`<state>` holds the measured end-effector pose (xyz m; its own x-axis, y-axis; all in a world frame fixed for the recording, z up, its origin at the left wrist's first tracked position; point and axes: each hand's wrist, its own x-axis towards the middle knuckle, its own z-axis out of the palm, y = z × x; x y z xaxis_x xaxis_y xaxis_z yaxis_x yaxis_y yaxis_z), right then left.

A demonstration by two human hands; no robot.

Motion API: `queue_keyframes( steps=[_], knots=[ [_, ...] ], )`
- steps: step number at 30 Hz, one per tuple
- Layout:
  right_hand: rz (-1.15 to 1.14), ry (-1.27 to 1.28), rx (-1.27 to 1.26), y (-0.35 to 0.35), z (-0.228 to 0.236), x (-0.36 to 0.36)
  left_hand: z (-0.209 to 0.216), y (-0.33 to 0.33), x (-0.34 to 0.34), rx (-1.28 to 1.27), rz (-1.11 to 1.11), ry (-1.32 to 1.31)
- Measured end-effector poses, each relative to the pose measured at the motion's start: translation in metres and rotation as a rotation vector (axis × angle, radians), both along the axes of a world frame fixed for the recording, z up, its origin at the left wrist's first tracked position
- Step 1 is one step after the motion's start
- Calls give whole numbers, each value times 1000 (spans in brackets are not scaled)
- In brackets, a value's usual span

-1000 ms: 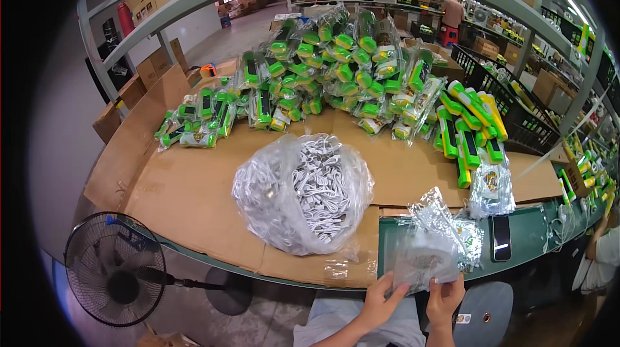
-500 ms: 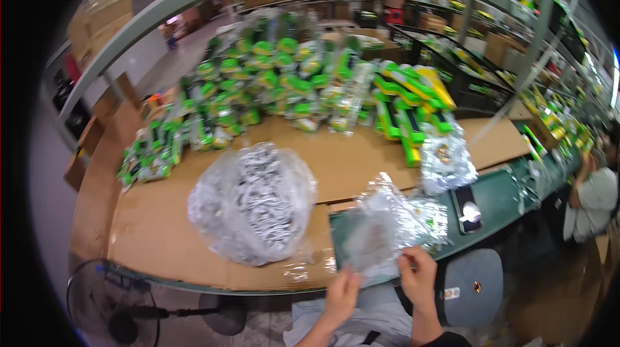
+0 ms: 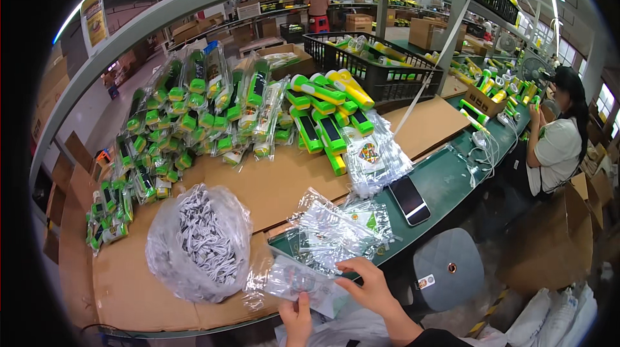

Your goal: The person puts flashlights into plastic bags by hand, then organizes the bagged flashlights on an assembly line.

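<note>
A clear plastic bag [image 3: 300, 280] lies stretched in front of my body, over the table's near edge. My left hand [image 3: 297, 318] pinches its lower edge between thumb and fingers. At the bag's right end, my right hand [image 3: 369, 287] is bent, with thumb and forefinger at the bag's edge. Just beyond my hands, a loose pile of clear printed bags [image 3: 332, 231] covers part of the green tabletop [image 3: 445, 182]. To the left sits a big clear sack [image 3: 161, 244] full of white-grey cords [image 3: 206, 237].
Bagged green flashlights [image 3: 194, 111] are heaped at the back left. Unbagged green-yellow flashlights [image 3: 329, 114] lie beside another bag stack [image 3: 374, 156]. A phone [image 3: 409, 200], a black crate [image 3: 413, 82], a grey stool [image 3: 452, 269] and a seated person [image 3: 558, 134] are to the right.
The view has swung to the right, bringing the seated person more fully into sight. The bag between my hands now lies lower and flatter, away from the printed pile.
</note>
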<state>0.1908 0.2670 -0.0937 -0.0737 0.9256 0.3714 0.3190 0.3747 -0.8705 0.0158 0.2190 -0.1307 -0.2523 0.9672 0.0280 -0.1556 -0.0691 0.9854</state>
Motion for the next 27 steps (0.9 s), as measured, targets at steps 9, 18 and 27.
queue_keyframes(
  steps=[9,18,27],
  knots=[
    [105,-11,-81,-4,0,18,-32,-2,5,20,-29,-22],
    [-2,-35,-95,13,-17,-18,-12,4,-7,128,162,347],
    [499,158,-22,16,8,-120,76,-64,-96,259,326,635]
  ],
)
